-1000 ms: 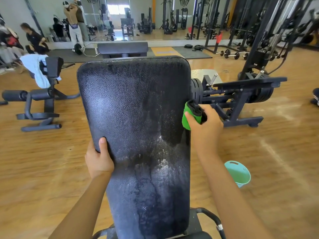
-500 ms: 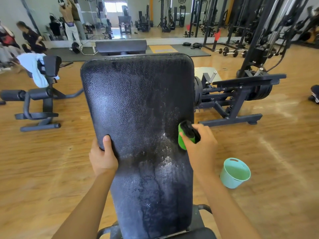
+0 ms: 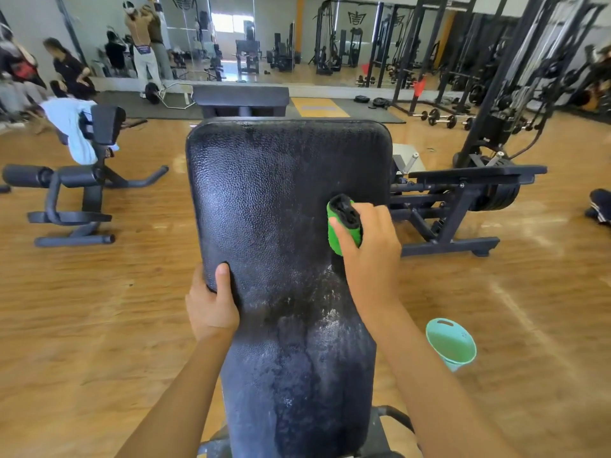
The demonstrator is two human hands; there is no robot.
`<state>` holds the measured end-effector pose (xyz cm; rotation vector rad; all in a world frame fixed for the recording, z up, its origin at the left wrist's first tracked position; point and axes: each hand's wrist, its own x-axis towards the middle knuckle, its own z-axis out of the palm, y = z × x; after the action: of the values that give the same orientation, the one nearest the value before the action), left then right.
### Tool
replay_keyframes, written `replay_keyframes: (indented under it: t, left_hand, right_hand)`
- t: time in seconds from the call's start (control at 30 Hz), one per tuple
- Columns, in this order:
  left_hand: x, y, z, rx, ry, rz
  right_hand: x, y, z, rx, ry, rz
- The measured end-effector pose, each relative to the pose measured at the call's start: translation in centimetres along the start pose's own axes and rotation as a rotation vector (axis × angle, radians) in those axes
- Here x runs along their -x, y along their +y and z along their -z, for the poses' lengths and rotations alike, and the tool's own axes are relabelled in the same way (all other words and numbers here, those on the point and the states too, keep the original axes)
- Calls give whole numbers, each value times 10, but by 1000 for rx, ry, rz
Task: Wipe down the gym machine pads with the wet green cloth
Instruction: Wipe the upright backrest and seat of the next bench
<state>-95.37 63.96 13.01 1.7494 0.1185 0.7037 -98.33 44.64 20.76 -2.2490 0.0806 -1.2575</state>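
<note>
Right hand is up on the pad, fingers curled tight round the cloth. It's a green wad with a dark fold poking out on top and a thumb laid across its front. The cloth is pressed against the pad's right side, a little above the middle and close to the edge.

Left hand clamps the pad's left edge lower down. Its thumb lies up the front face, and the other fingers wrap behind, out of sight.

The pad is black and pebbled and leans back. There's a wet sheen and pale streaks across its lower half, with a darker run down the centre.

A teal bucket sits on the wood floor, just right of the pad and beside the right forearm. Past the pad on the right stands a black plate-loaded machine. Over on the left is a low frame with a white towel draped on it. A mirror runs along the back wall, with people near its left end.
</note>
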Motion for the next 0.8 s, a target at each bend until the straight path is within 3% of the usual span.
replay_keyframes:
  t: [0.23, 0.43, 0.6, 0.8]
  left_hand:
    - [-2, -5, -1, 7, -5, -4]
    - [-2, -7, 0, 0, -21, 3]
    - [-3, -8, -1, -3, -16, 6]
    - [-3, -10, 0, 29, -43, 12]
  right_hand:
    - [71, 6, -12, -73, -232, 87]
    - [-23, -3, 15, -155, 67, -99]
    - [-25, -18, -3, -90, 71, -38]
    - [63, -38, -40, -79, -168, 78]
